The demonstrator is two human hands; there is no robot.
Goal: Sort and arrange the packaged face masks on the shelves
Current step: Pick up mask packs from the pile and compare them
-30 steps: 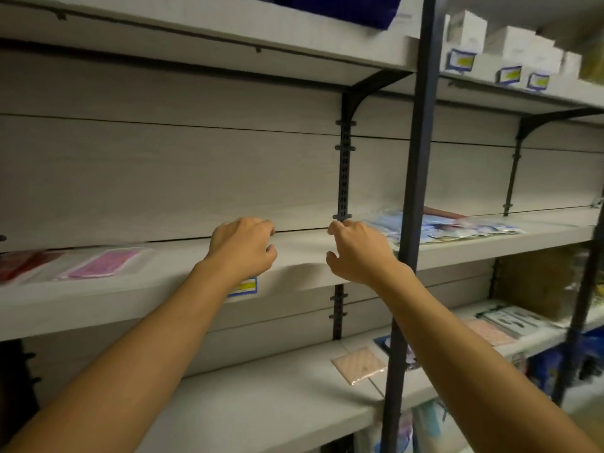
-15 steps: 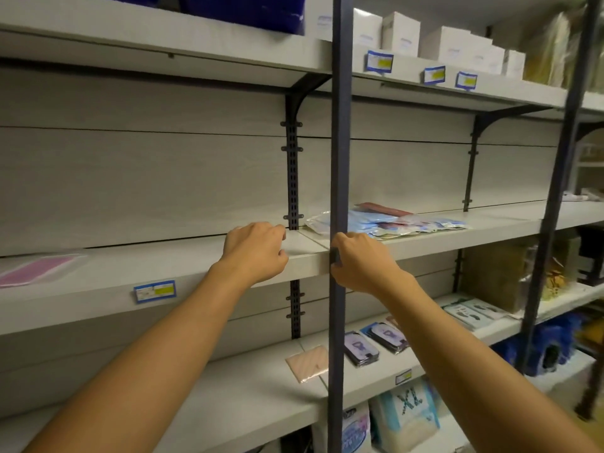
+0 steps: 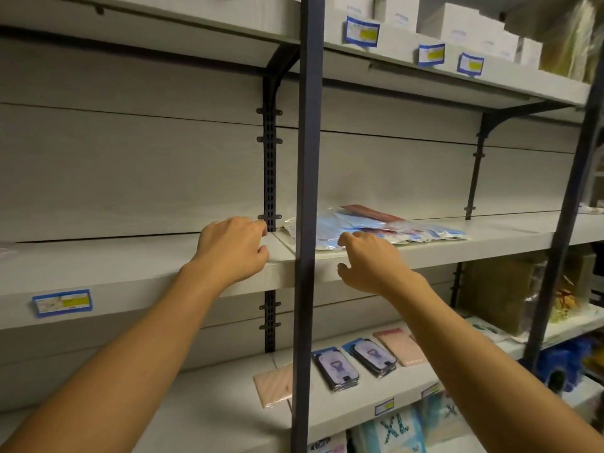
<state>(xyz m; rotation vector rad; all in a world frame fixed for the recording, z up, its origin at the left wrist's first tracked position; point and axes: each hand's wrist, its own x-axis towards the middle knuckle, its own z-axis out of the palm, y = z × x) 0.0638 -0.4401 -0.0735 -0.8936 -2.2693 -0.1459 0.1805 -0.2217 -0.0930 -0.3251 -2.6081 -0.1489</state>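
Note:
A loose pile of packaged face masks [image 3: 376,225], mostly light blue with a reddish pack at the back, lies on the middle shelf [image 3: 506,235] right of the dark post. My right hand [image 3: 369,259] hovers at the pile's near left edge, fingers loosely curled, holding nothing. My left hand [image 3: 233,248] is over the same shelf left of the post, fingers loosely curled, also holding nothing. Whether either hand touches the shelf I cannot tell.
A dark vertical post [image 3: 307,191] stands between my hands. The lower shelf holds pink packs [image 3: 273,382], dark printed packs [image 3: 336,367] and another pink pack [image 3: 402,346]. White boxes [image 3: 457,24] sit on the top shelf. A price label [image 3: 62,302] marks the shelf edge.
The view has shifted right and closer, so the pink packs at far left have left the frame. My right hand has moved right past the post to the mask pile and opened slightly.

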